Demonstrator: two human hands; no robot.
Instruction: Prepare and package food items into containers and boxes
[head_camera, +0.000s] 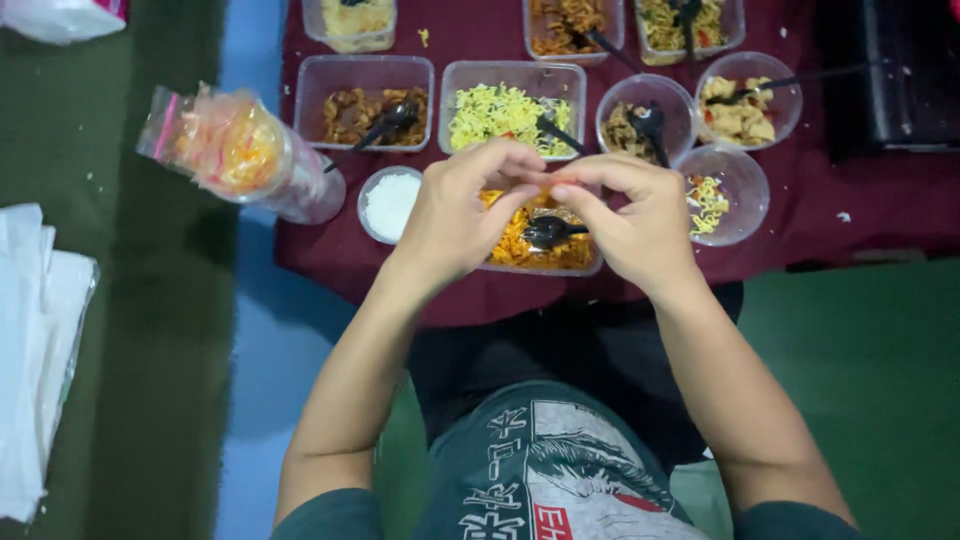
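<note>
My left hand (462, 212) and my right hand (638, 222) meet fingertip to fingertip above a clear container of orange noodles (520, 250) with a black spoon (552, 232) lying in it. The fingers pinch something small and orange between them; what it is cannot be made out. Both hands hover over the near edge of a table covered in a dark red cloth (860, 205).
Several clear tubs of food stand behind: brown meat (362, 112), yellow-green noodles (508, 115), round bowls (735, 100), a small cup of white rice (390, 203). A plastic jar of crackers (240, 152) lies at the table's left corner. White bags (35, 350) lie on the floor, left.
</note>
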